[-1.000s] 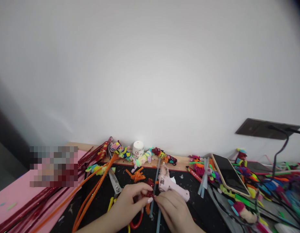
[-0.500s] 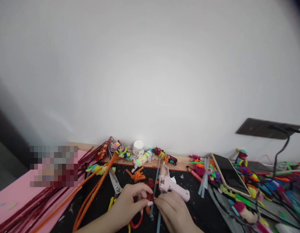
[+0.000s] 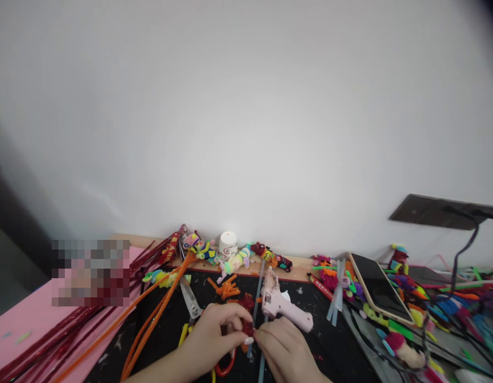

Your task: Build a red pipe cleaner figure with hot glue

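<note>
My left hand [image 3: 214,336] is closed, thumb and fingers curled round a small red glittery pipe-cleaner piece [image 3: 247,325]. Fingers bent together, my right hand [image 3: 285,346] meets that piece from the right with its fingertips at the edge; they partly hide it. Just beyond my hands lies a pale pink glue gun [image 3: 284,306]. Scissors [image 3: 189,300] rest to the left, their handles partly under my left hand. Short orange pipe-cleaner cuttings [image 3: 226,288] are scattered behind them. A translucent glue stick [image 3: 261,368] lies between my wrists.
A phone [image 3: 379,287] leans over colourful pipe-cleaner figures on the right. Long red tinsel stems [image 3: 50,340] and orange stems [image 3: 150,324] stretch across the left. A paper cup [image 3: 228,246] stands by the wall. Black cords [image 3: 456,255] hang from the socket panel [image 3: 430,209].
Both hands stay almost in place, with only slight finger shifts around the red piece. The whole view has slid slightly.
</note>
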Demonstrator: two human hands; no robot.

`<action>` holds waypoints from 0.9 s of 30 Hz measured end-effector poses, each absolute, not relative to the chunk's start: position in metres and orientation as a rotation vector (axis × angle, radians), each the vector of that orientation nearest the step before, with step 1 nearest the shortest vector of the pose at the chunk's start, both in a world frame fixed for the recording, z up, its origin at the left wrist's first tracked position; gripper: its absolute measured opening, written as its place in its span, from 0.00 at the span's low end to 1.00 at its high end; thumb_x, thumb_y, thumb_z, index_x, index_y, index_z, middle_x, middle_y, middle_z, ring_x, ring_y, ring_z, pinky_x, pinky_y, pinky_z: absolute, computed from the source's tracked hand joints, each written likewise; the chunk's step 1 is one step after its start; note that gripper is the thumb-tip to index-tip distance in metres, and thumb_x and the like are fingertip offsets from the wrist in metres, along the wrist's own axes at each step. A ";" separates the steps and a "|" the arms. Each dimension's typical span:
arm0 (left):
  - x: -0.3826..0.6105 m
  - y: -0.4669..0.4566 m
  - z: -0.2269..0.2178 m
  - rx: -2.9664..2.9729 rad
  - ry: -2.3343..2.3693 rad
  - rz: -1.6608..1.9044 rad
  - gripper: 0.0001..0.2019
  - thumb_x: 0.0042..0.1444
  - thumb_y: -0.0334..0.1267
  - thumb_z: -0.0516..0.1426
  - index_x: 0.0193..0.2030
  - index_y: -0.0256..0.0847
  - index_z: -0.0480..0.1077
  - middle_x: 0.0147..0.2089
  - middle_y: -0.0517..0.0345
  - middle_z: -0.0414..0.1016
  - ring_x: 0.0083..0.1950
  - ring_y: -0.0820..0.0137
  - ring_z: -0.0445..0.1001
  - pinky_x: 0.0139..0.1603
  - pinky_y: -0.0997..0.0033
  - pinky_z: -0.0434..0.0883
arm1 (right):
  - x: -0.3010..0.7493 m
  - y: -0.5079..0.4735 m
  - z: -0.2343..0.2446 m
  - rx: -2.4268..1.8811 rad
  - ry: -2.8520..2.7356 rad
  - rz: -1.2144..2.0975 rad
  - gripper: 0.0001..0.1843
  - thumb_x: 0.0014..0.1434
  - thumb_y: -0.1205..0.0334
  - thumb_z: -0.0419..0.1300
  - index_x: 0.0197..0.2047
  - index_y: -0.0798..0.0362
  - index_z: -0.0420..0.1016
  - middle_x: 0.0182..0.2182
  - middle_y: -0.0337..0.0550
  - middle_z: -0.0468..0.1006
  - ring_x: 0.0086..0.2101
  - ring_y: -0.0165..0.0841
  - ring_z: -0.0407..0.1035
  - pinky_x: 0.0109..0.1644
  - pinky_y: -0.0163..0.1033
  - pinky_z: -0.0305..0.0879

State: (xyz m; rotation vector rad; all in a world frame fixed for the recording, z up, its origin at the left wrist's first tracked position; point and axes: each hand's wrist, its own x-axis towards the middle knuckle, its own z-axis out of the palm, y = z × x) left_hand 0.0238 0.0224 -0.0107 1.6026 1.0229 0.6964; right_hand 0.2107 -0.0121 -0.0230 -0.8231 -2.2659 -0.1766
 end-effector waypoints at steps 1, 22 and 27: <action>0.024 0.022 -0.011 1.601 1.025 0.690 0.09 0.43 0.30 0.61 0.34 0.37 0.74 0.20 0.65 0.72 0.21 0.77 0.65 0.24 0.80 0.61 | 0.211 -0.012 -0.023 -0.816 -2.267 -0.176 0.13 0.65 0.68 0.45 0.40 0.57 0.71 0.27 0.46 0.77 0.25 0.31 0.69 0.28 0.36 0.61; 0.022 0.019 -0.011 1.598 0.993 0.650 0.09 0.39 0.31 0.65 0.30 0.35 0.73 0.18 0.67 0.68 0.21 0.76 0.66 0.25 0.80 0.60 | 0.212 -0.012 -0.020 -0.782 -2.299 -0.172 0.15 0.66 0.68 0.44 0.40 0.57 0.72 0.26 0.46 0.77 0.24 0.31 0.67 0.27 0.36 0.62; 0.022 0.019 -0.014 1.631 0.995 0.661 0.09 0.39 0.30 0.65 0.30 0.36 0.71 0.19 0.68 0.67 0.22 0.76 0.66 0.25 0.80 0.60 | 0.212 -0.012 -0.019 -0.790 -2.287 -0.161 0.14 0.65 0.68 0.45 0.41 0.56 0.72 0.27 0.46 0.78 0.25 0.31 0.69 0.28 0.36 0.63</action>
